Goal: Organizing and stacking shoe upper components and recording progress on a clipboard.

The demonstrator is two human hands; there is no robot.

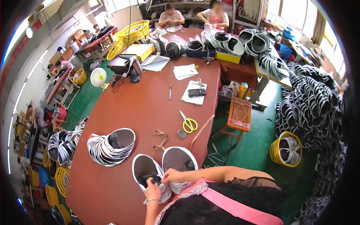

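Observation:
At the table's near edge stand two nested stacks of shoe uppers, grey inside with white edges: a left stack point(144, 162) and a right stack point(180, 153). My left hand point(152, 190) is at the left stack, its fingers closed on the dark part of the top upper. From the right, my right hand point(172, 176) reaches across the right stack and pinches the same upper near its edge. The fingertips partly cover the spot they grip. Farther left lies another stack of nested uppers point(108, 150), tipped on its side.
On the red-brown table point(131, 108) lie green-handled scissors point(189, 124), a grey block point(181, 134), a tan strap point(202, 132), a pen point(170, 92) and a black phone point(197, 92). A stool point(239, 114) stands right. Two people sit at the far end. Uppers point(309, 101) are heaped right.

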